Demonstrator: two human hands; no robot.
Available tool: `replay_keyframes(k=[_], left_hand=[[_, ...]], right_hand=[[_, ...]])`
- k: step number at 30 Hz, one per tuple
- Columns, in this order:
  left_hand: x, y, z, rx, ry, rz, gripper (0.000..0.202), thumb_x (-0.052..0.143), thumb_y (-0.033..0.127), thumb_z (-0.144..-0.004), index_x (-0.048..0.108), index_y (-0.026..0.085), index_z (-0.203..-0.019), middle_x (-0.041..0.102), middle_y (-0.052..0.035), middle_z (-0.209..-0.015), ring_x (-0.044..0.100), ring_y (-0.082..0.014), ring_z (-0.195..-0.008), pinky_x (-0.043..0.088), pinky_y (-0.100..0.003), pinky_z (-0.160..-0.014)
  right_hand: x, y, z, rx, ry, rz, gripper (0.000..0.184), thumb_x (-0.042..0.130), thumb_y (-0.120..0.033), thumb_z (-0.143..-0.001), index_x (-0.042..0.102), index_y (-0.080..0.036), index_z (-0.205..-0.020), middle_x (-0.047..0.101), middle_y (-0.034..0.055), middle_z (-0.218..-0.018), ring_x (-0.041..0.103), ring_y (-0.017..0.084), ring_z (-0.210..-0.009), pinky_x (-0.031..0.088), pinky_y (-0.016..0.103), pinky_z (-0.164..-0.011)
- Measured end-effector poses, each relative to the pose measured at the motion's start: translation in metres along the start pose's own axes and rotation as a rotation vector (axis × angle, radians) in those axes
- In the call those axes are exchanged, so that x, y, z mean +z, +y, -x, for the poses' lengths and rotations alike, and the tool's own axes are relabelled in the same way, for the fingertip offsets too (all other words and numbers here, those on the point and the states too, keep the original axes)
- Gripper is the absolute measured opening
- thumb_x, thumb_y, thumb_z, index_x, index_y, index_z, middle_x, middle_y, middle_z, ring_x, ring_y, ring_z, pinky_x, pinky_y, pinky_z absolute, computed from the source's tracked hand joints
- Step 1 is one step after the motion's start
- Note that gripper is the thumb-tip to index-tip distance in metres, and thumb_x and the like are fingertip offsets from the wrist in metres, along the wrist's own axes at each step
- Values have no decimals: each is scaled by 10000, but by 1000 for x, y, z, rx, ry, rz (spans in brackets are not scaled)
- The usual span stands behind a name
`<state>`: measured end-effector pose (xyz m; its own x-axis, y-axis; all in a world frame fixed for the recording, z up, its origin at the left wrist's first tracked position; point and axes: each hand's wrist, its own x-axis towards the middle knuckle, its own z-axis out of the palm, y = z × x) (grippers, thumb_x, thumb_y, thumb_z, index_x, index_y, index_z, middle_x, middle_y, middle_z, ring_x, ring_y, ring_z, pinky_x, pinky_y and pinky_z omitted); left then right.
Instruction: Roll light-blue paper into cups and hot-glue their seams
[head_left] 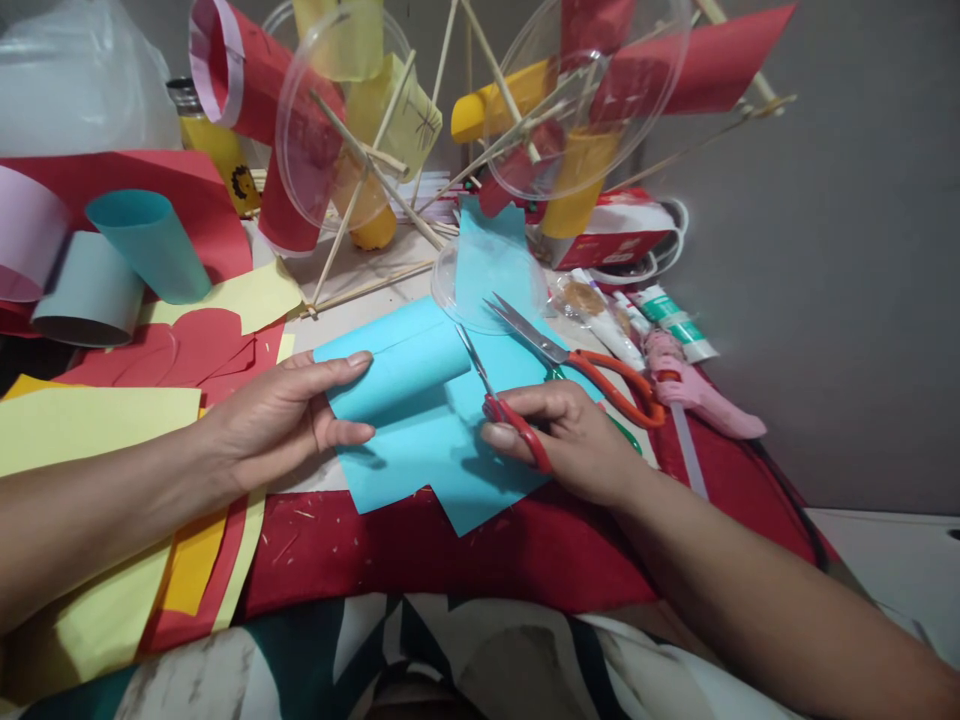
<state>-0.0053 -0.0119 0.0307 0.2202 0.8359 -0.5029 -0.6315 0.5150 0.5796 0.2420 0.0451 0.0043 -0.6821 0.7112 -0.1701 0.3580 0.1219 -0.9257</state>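
A rolled tube of light blue paper point(409, 362) lies in my left hand point(289, 415), thumb on top and fingers underneath. In my right hand point(559, 435) is a small pair of scissors with red handles point(534, 440), my fingers closed round the grips. Its blades point up and left, close to the right end of the tube. Beneath both hands lie flat light blue sheets point(450, 470). Just beyond my right hand rests a larger pair of scissors with orange handles point(615, 385), its blades parted. A clear plastic disc point(491, 285) sits on the blue paper.
A frame of thin sticks point(349, 230) with clear discs and red and yellow paper tubes stands at the back. Left are a teal tube point(154, 245), a grey tube point(94, 290) and yellow sheets point(97, 430). A pink glue gun point(697, 395) and tubes point(679, 325) lie right.
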Motion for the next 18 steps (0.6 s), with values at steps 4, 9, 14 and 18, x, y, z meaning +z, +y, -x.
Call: replay_keyframes(k=[4, 9, 14, 18], left_hand=[[-1, -1, -1, 0, -1, 6, 193, 566, 4, -940, 737, 71, -879, 736, -46, -714, 733, -154, -591, 656, -228, -491], [-2, -2, -2, -5, -5, 5, 223, 548, 3, -950, 728, 67, -834, 721, -39, -691, 733, -148, -592, 657, -230, -496], [-2, -2, -3, -6, 11, 15, 223, 553, 1, -948, 733, 65, -835, 738, -48, -722, 736, -149, -603, 662, -238, -501], [-3, -3, -3, -9, 15, 23, 178, 584, -10, -925, 740, 56, -870, 741, -54, -736, 732, -153, -590, 661, -241, -491]], right_hand=[[1, -1, 1, 3, -22, 7, 660, 722, -683, -772, 335, -215, -511, 239, -62, -526, 210, 74, -520, 193, 253, -465], [1, -2, 1, -5, -7, 16, 670, 745, -678, -757, 343, -211, -494, 237, -59, -521, 217, 70, -509, 181, 258, -461], [1, -3, 1, -10, 8, 20, 696, 755, -685, -756, 330, -210, -476, 215, -55, -518, 187, 68, -496, 157, 271, -451], [0, -2, 1, -20, 11, 23, 720, 759, -699, -749, 299, -213, -485, 213, -51, -519, 193, 73, -492, 173, 273, -454]])
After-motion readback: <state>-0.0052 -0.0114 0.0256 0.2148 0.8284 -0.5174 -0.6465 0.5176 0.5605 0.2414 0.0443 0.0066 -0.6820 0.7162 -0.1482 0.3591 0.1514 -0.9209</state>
